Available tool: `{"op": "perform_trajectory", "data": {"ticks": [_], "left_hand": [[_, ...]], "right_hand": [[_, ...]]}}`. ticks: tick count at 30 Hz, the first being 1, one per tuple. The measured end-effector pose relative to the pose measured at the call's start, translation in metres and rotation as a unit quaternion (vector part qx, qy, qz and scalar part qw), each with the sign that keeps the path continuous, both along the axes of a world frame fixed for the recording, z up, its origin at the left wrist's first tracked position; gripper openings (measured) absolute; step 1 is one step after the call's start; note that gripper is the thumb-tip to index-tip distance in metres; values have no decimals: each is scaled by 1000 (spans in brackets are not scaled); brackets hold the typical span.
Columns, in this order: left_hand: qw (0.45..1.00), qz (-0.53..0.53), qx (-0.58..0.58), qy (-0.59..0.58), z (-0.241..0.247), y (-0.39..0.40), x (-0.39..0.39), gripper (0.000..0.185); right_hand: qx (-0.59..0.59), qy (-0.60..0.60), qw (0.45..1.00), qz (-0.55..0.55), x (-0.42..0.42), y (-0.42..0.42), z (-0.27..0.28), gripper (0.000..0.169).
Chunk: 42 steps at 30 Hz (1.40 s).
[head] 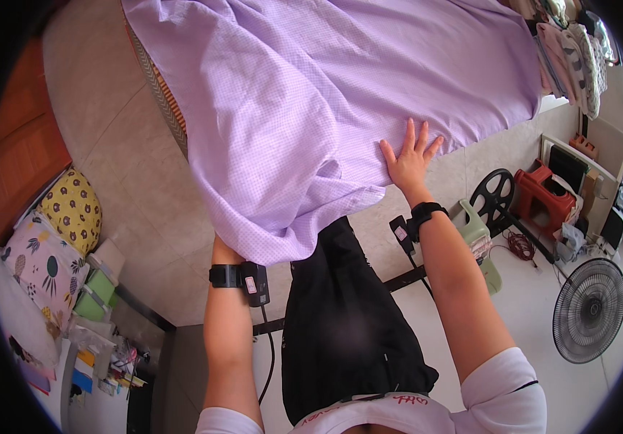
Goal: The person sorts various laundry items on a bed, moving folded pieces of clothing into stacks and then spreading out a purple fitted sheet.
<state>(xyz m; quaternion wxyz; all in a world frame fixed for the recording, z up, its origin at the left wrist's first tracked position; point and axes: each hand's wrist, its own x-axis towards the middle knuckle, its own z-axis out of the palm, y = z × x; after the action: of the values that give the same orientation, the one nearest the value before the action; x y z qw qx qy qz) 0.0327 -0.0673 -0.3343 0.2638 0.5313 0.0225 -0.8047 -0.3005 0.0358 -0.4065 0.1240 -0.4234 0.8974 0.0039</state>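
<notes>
A lilac sheet with a fine check pattern (268, 135) is spread over the bed, its near corner gathered up in loose folds. My right hand (411, 163) presses flat on the sheet near its edge, fingers spread and holding nothing. Under the raised fold goes my left hand (225, 250); only the wrist end shows, and its fingers are hidden by the cloth. Each wrist wears a black strap with a small cabled box. Along the left side of the bed, a woven mat edge (167, 100) shows from beneath the sheet.
At left, a yellow bear-print pillow (75, 209) and a pineapple-print pillow (45, 266) lie by a wooden cabinet (29, 130). To the right are a red stool (542, 195), a green plastic stool (474, 228) and a fan (590, 310). Clothes (571, 59) hang beyond the bed.
</notes>
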Motion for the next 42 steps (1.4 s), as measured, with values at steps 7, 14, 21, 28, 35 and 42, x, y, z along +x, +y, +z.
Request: {"op": "perform_trajectory", "data": {"ticks": [7,14,21,28,35,42], "left_hand": [[999,42,-16,-7,2,-6,17,40],[986,74,-65,-137,22,-42,73,39],[846,-291,-225,-385,49,-62,115,36],[913,-339,-74,-213,52,-36,130,45],[933,-353,36,-64,78,8,149,44],[808,-413,-19,-420,-6,59,202,49]], "right_hand": [[4,9,1000,8,2,3,-3,83],[-12,24,1000,15,-1,2,-7,83],[-34,44,998,33,-13,8,-13,82],[-42,36,997,52,-11,5,-16,80],[-32,30,998,46,-20,11,-18,80],[19,12,1000,19,-13,4,-6,75]]}}
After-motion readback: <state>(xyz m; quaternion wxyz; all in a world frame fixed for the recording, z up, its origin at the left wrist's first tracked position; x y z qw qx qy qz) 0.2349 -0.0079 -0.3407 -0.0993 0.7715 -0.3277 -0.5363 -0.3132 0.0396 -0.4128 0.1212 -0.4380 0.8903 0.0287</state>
